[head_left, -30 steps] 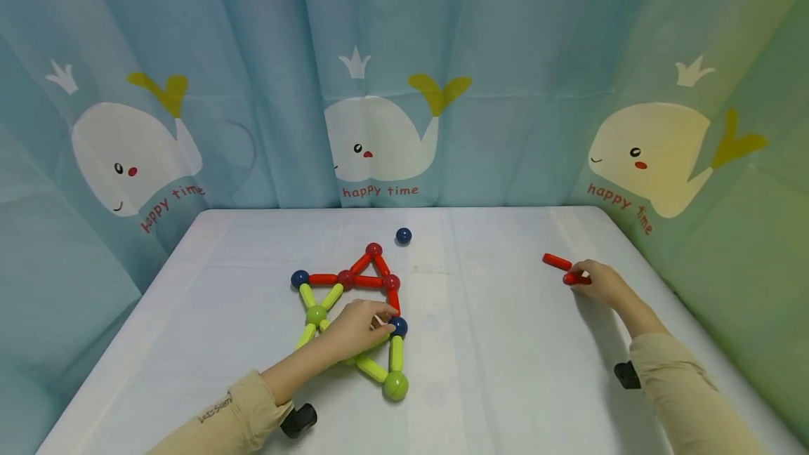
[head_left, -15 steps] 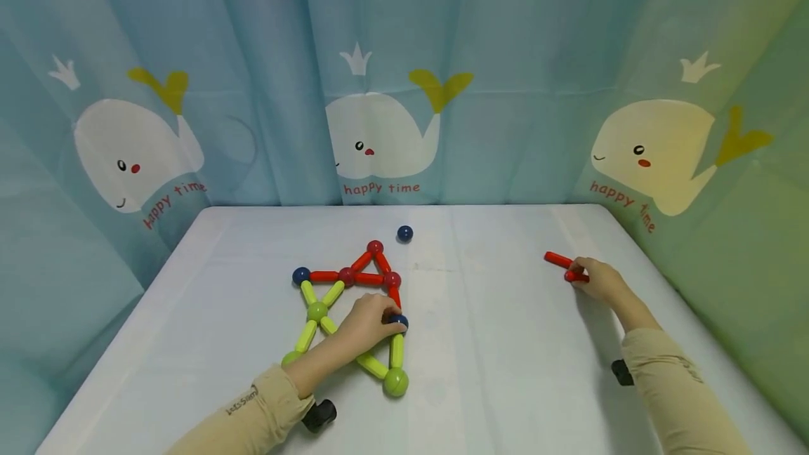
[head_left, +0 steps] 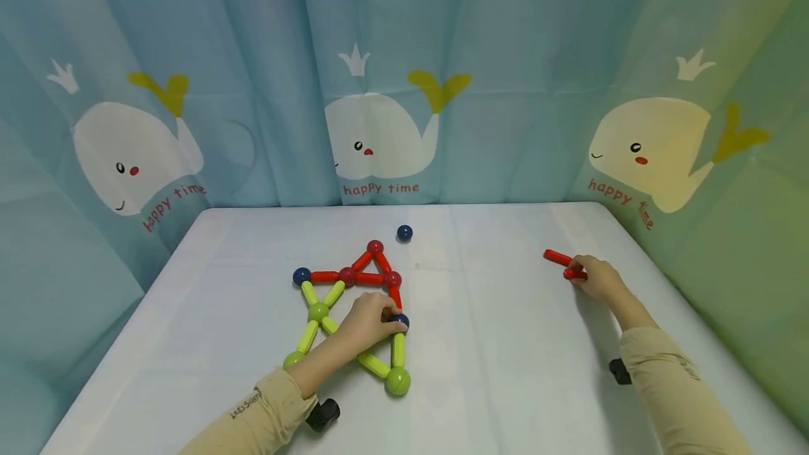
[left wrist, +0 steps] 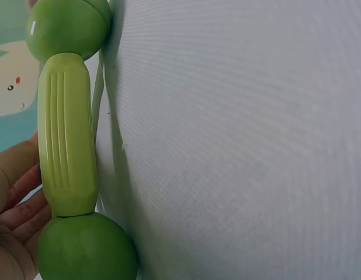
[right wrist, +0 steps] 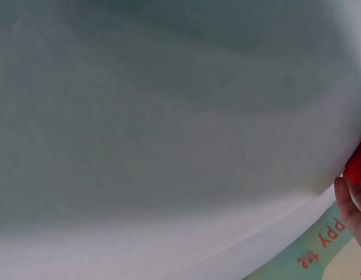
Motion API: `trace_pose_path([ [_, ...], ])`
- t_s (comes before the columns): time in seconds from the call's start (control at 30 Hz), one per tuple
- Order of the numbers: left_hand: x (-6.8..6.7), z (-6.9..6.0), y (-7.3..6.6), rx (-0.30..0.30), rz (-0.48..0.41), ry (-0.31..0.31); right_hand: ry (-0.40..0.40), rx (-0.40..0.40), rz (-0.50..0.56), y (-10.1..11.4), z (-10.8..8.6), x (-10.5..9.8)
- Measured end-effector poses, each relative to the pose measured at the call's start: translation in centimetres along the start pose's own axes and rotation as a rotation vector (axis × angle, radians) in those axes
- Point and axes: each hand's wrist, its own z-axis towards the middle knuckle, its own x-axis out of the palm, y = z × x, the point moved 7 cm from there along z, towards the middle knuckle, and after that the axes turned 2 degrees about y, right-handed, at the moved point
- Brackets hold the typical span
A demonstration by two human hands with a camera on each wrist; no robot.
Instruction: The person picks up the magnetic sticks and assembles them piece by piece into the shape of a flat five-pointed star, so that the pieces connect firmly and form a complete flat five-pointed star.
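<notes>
My left hand [head_left: 366, 321] pinches a dark blue ball [head_left: 402, 321] between thumb and fingers. That ball sits at the right side of a flat figure of magnetic sticks and balls, between a red stick [head_left: 395, 296] above and a yellow-green stick [head_left: 398, 350] below. In the left wrist view a yellow-green stick [left wrist: 66, 140] joining two green balls covers part of the hand. On the right of the table, my right hand [head_left: 600, 279] pinches a red stick [head_left: 574, 274]. Another red stick [head_left: 557, 257] lies just beyond, close to the fingertips.
A loose dark blue ball [head_left: 404, 233] lies behind the figure. Red sticks form a triangle with red balls [head_left: 375, 247] at the back, and a second blue ball [head_left: 301, 276] marks the left corner. Curtains [head_left: 505, 76] stand around the white table [head_left: 480, 343].
My left hand has shifted slightly right and its grasp now covers more of the blue ball. The right hand stays almost still with its red stick.
</notes>
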Motion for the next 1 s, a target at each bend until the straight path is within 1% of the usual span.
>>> trace_pose_path([
  [0.07, -0.2, 0.0, 0.0, 0.001, -0.003, -0.003, -0.010, 0.011, -0.004, 0.0, 0.1, 0.0],
  [0.17, -0.3, 0.1, -0.2, 0.012, -0.004, -0.010, -0.037, 0.001, -0.021, 0.1, 0.0, -0.2],
  [0.23, -0.3, 0.2, -0.3, 0.025, -0.006, -0.016, -0.046, -0.010, -0.035, 0.1, 0.0, -0.3],
  [0.33, -0.2, 0.3, -0.4, 0.034, -0.009, -0.021, -0.038, -0.041, -0.059, 0.2, -0.1, -0.4],
  [0.5, 0.2, 0.2, -0.2, 0.018, 0.001, -0.016, -0.002, -0.080, -0.085, 0.7, 0.0, -0.3],
  [0.67, 0.5, -0.3, -0.2, 0.000, 0.014, -0.015, -0.012, -0.068, -0.101, 1.6, 0.1, -0.1],
  [0.83, 0.4, -0.7, -0.2, -0.003, -0.004, -0.015, -0.025, -0.050, -0.075, 3.0, 0.4, 0.1],
  [0.9, 0.3, -0.8, -0.1, -0.003, -0.012, -0.019, -0.021, -0.062, -0.051, 3.9, 0.7, 0.1],
  [1.0, 0.1, -1.0, -0.1, 0.001, -0.011, -0.025, -0.030, -0.105, -0.012, 5.3, 1.0, 0.1],
])
